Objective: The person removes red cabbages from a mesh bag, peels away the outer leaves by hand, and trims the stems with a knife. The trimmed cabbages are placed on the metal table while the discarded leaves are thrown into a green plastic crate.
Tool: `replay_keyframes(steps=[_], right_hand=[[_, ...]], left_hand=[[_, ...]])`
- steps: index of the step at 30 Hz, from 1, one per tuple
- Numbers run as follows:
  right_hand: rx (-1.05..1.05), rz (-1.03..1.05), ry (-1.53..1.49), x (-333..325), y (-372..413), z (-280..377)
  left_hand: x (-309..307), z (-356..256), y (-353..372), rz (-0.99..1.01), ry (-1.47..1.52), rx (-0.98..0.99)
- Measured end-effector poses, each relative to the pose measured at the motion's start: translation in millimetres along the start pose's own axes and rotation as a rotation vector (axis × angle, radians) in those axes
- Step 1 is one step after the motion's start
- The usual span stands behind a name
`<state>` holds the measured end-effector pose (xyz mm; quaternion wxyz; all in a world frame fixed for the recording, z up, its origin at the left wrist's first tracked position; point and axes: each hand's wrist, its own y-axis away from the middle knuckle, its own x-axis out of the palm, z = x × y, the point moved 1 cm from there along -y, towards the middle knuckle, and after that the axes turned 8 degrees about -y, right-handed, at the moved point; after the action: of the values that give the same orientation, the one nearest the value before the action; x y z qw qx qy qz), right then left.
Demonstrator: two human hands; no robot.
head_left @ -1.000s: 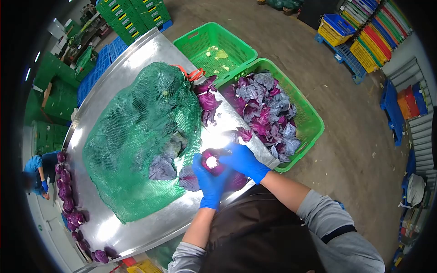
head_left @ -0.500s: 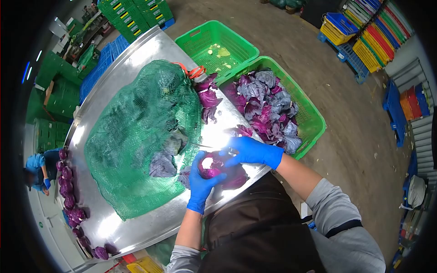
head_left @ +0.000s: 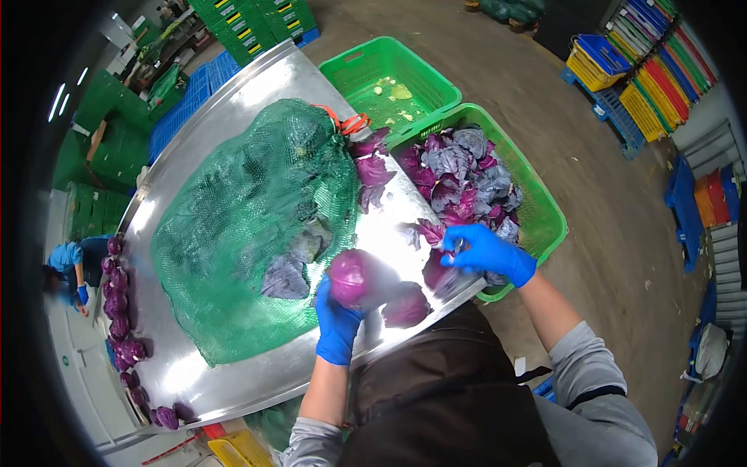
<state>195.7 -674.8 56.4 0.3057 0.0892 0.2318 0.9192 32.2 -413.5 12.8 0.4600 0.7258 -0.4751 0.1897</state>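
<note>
My left hand (head_left: 337,325) is wrapped round the lower left side of a smooth red cabbage (head_left: 348,279), raised over the steel table. To its right, my right hand (head_left: 492,254) is closed with fingers curled in, holding a loose purple cabbage leaf (head_left: 442,274) close over the table's right edge. Something small and greyish shows between those fingers, and I cannot tell what it is. Another cabbage leaf (head_left: 406,305) lies between the hands, near the front edge. Left of the cabbage, a large green net sack (head_left: 226,226) lies with dark contents inside.
Trimmed red cabbages (head_left: 117,302) line the far left side of the steel table (head_left: 268,82). A green crate (head_left: 548,222) full of purple leaves stands at the right edge, beside another green crate (head_left: 424,66) with scraps. A person in blue (head_left: 68,257) bends at far left.
My right hand has moved right, away from the cabbage, with a leaf in it. The cabbage in my left hand has turned, its pale cut stem now out of sight. The camera view has shifted slightly.
</note>
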Motion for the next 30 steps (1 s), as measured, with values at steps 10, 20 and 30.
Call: replay_keyframes(steps=[10,20,30], right_hand=[[-0.578,0.012,0.195,62.6,-27.3,59.9],[-0.544,0.202,0.256,56.1,-28.5,47.9],[-0.603,0.102,0.298,72.4,-21.7,60.2]], left_hand=[[35.9,-1.5,6.4,0.076,-0.166,-0.039],[70.5,18.6,37.9,0.199,-1.151,0.253],[70.6,13.4,28.7,0.166,-0.687,0.110]])
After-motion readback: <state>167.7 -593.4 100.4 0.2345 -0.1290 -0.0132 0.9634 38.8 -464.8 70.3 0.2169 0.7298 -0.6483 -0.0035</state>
